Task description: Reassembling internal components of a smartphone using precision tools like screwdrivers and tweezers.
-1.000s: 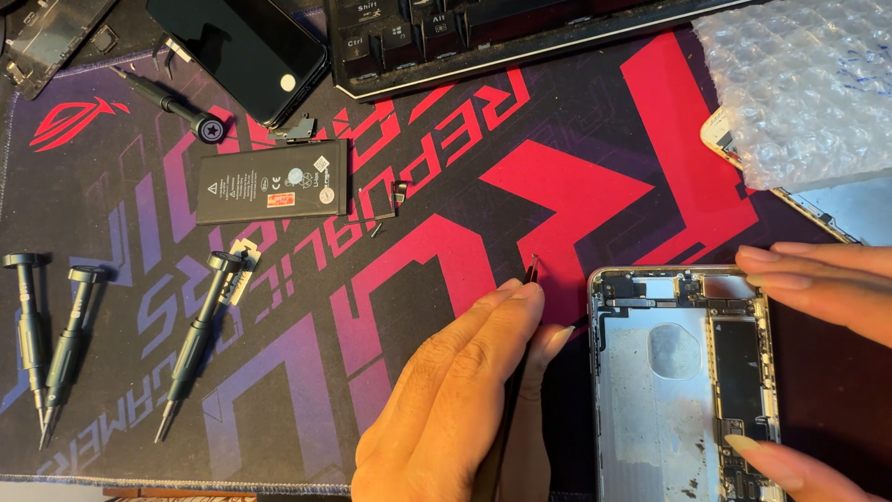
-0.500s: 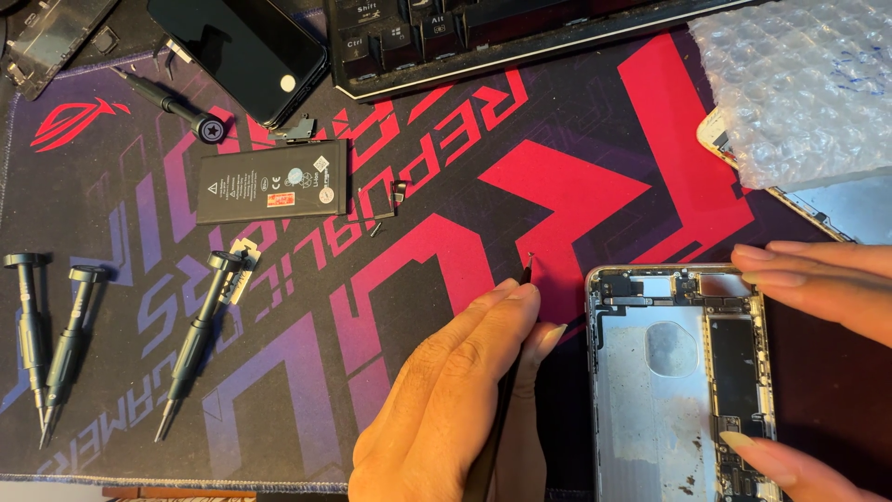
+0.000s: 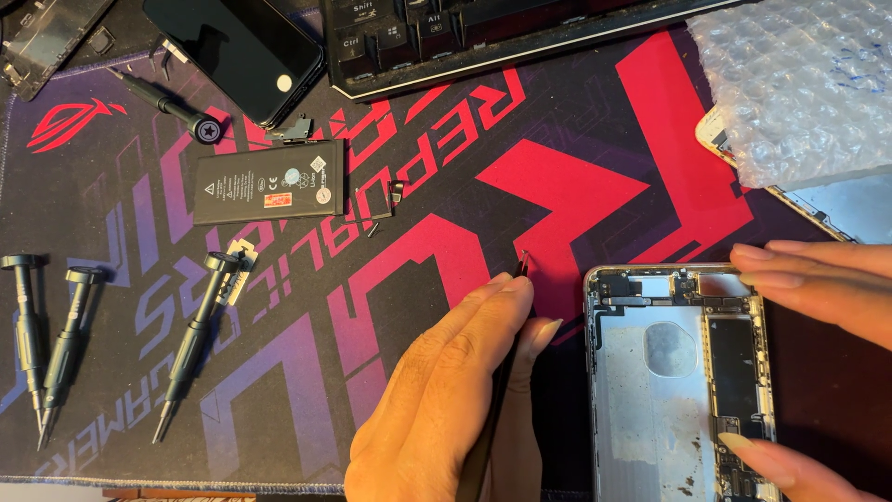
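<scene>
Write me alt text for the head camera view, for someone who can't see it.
A person's left hand holds thin black tweezers beside an opened phone housing, which the right hand steadies on a red and black desk mat. A removed black battery, three screwdrivers, a keyboard and bubble wrap lie around.

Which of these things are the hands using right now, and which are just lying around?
In use: tweezers held by left hand; opened phone steadied by right hand.

Lying about: battery, three screwdrivers, keyboard, bubble wrap, black screen.
</scene>
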